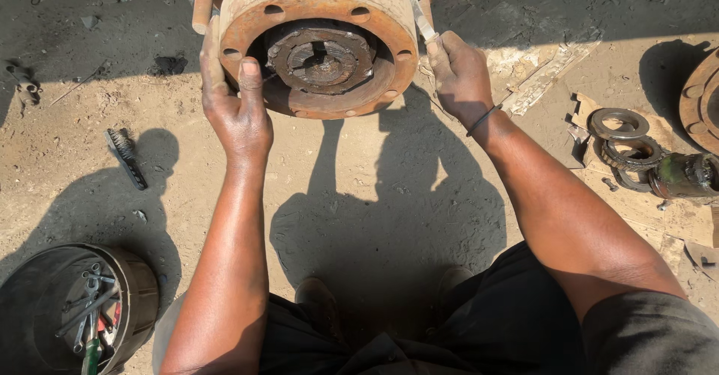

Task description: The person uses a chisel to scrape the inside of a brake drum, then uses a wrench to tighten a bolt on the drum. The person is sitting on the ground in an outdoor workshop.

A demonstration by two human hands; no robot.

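A large rusty wheel hub [318, 4] with bolt holes round its rim lies on its side on the dirt, its open face toward me. Inside it sits a dark greasy nut and spindle end [322, 56]. My left hand [236, 101] grips the hub's left rim, thumb on the face. My right hand [457, 71] is at the right rim and holds a thin flat metal tool [417, 8] that points up along the hub's edge.
A wire brush [126, 156] lies on the dirt at left. A black drum [138, 289] with wrenches stands at bottom left. Bearing rings [618, 124] and a greasy cylinder part [685, 174] lie on cardboard at right, beside another rusty disc [700, 98].
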